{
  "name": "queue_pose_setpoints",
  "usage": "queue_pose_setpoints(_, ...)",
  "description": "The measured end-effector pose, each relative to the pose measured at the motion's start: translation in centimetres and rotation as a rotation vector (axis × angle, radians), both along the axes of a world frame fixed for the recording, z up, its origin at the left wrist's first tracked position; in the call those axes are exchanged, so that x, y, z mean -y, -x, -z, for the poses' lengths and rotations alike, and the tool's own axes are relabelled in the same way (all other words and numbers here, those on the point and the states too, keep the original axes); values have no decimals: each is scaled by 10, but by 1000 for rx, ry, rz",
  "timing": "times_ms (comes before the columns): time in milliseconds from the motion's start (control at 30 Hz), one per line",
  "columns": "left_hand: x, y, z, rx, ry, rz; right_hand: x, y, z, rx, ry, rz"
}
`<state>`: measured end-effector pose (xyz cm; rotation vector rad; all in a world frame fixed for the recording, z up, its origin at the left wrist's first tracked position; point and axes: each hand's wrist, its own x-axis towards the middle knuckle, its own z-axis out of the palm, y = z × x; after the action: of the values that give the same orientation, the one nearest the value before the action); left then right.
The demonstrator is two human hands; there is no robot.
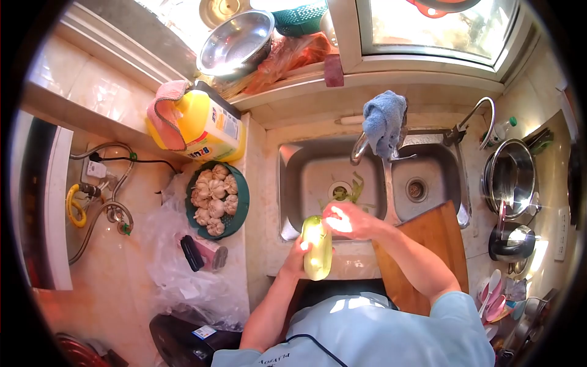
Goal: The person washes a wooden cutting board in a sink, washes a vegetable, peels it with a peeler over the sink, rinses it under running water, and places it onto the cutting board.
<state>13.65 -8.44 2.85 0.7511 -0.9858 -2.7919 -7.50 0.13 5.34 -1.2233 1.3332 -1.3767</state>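
Note:
My left hand is wrapped round a pale green zucchini, largely peeled and held upright over the sink's front edge. Bright sunlight washes out its upper part. My right hand is closed at the upper end of the zucchini, its fingers bent; glare hides what is in them. Beyond the hands, green peel strips lie round the drain of the left basin.
A wooden board leans over the right basin's front, under my right forearm. A blue cloth hangs on the faucet. At left stand a green basket of garlic bulbs and a yellow jug. Metal bowls sit at right.

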Motion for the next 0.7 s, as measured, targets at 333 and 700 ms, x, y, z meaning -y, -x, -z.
queue_pose_setpoints(333,8,-13,12,160,542,69,2,14,17,16,-9,-40)
queue_pose_setpoints(700,22,1,-26,270,885,260,8,21,-17,-35,-228,-165)
